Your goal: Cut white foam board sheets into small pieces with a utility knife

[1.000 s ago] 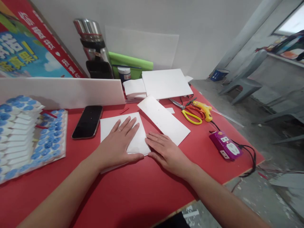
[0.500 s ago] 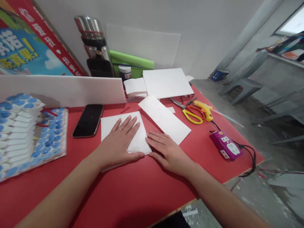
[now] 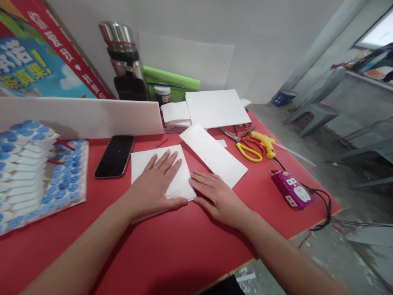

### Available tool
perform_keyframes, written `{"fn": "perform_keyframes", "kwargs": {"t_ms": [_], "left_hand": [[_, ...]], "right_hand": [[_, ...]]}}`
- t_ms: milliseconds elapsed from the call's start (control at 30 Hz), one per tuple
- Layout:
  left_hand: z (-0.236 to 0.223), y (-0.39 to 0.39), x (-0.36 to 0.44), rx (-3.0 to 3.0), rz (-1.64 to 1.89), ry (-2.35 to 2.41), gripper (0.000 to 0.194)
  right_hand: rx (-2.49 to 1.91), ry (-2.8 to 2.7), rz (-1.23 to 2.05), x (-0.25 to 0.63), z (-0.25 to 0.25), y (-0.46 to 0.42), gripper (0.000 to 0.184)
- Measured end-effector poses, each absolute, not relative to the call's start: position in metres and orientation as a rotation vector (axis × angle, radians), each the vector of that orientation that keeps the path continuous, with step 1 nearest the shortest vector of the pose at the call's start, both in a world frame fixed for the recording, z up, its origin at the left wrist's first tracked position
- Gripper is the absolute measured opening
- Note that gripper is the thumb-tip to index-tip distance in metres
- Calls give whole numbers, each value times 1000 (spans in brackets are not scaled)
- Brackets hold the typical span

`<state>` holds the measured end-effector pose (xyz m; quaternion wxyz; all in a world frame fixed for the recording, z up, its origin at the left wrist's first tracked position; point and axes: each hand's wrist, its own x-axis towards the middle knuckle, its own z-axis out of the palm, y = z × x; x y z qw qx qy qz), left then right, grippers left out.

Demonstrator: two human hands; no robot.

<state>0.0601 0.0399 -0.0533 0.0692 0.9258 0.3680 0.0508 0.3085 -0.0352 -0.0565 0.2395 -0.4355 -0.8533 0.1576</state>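
Observation:
A white sheet (image 3: 181, 184), perhaps folded or layered, lies on the red tabletop (image 3: 172, 254). My left hand (image 3: 155, 182) rests flat across it with fingers spread, hiding its left and lower middle part. At the sheet's right edge lies my right hand (image 3: 217, 196), fingers stretched out and touching the edge, nothing gripped. Just beyond the right fingers is a long white strip (image 3: 211, 153), set at a slant. A black phone (image 3: 114, 156) sits to the left of the sheet.
Scissors (image 3: 247, 148) with yellow and red handles lie beside a yellow glue gun (image 3: 265, 143). A purple power strip (image 3: 291, 188) trails black cable at the right edge. On the left stands a blue-and-white decorated model (image 3: 63, 184); a steel flask (image 3: 123, 57) stands behind.

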Motion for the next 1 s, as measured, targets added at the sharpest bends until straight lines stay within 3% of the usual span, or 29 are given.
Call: {"fn": "perform_keyframes", "kwargs": {"t_ms": [467,633,800,1000], "left_hand": [[-54,42,59,2793,169,1094,108],[-58,49,55,2761,195,1097,85],[-57,46,58,2793,214,1149,81],[-56,41,62,2772,214,1181,80]], "right_hand": [[-1205,-2360,404,308,-55,-37,43],[-1210,-2364,403,307,-55,-37,45],[-1253,-2382,404,302,-54,-39,45],[-1362,-2137,152,329,-9,-36,36]]}}
